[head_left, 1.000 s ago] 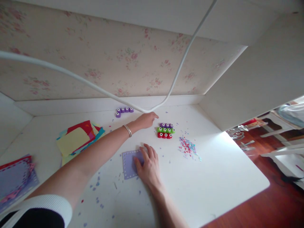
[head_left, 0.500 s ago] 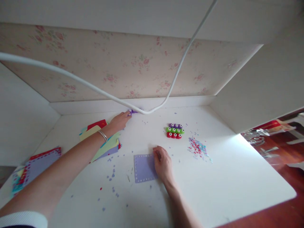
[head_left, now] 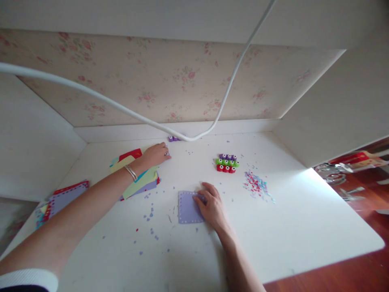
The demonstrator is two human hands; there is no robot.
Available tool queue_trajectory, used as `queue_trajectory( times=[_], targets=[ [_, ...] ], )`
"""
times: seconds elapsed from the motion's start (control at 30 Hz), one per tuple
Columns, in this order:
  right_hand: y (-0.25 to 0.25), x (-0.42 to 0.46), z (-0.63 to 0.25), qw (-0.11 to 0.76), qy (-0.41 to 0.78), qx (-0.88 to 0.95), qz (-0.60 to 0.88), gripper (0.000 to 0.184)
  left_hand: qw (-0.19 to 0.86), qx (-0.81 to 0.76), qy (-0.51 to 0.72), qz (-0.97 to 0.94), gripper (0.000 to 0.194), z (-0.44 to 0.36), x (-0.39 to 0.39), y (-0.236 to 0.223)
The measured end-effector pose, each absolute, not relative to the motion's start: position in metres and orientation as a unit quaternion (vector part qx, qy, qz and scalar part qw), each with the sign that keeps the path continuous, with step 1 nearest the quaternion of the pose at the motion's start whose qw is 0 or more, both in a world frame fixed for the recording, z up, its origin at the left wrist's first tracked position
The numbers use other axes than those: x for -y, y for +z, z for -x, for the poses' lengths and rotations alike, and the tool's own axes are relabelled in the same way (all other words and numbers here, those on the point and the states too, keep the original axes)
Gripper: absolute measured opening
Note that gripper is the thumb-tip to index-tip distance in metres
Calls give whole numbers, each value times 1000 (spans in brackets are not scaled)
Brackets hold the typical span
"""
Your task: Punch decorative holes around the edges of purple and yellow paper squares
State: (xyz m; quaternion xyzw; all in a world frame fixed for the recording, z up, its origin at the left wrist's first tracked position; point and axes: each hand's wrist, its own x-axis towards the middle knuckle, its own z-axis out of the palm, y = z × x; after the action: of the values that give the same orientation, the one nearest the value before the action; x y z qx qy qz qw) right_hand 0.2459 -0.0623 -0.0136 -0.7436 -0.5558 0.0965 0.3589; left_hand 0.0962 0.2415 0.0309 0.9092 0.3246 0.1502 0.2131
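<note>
My left hand (head_left: 156, 155) is closed at the back of the desk, its fingers pinched on a small purple googly-eyed piece (head_left: 166, 154); most of that piece is hidden. Two similar purple pieces (head_left: 174, 138) lie just beyond, against the back ledge and partly behind the cable. My right hand (head_left: 213, 206) rests over the right edge of a purple sheet (head_left: 189, 209), thumb and fingers apart, the thumb on the sheet. Small holes run along the sheet's left, top and bottom edges. Rows of purple, green and red googly-eyed pieces (head_left: 227, 163) sit beyond my right hand.
A fanned pile of coloured sheets (head_left: 141, 189) lies under my left forearm. More hole-edged sheets (head_left: 68, 199) are stacked at the far left. Punched dots form a heap (head_left: 257, 184) at right; others are scattered about. A white cable (head_left: 121, 107) hangs across the view.
My left hand has drawn back slightly from the ledge with a purple googly-eyed piece. My right hand's fingers have spread on the purple sheet. The whole view has shifted a little.
</note>
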Motion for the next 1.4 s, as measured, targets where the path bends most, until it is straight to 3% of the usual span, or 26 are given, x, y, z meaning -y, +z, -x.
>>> queue_trajectory(
  times=[0.3,0.7,0.9,1.4],
  targets=[
    [-5,61,-243,430,151,517,725,16,210,-286,85,-931,19,-60,-133,26],
    [-3,56,-240,447,218,392,774,25,420,-322,262,-807,26,-30,-75,-16],
    [0,47,-234,447,282,393,752,27,401,-300,278,-820,28,-29,-75,-18],
    [7,37,-237,396,279,439,757,22,338,-264,278,-859,29,-28,-76,-15]
  ],
)
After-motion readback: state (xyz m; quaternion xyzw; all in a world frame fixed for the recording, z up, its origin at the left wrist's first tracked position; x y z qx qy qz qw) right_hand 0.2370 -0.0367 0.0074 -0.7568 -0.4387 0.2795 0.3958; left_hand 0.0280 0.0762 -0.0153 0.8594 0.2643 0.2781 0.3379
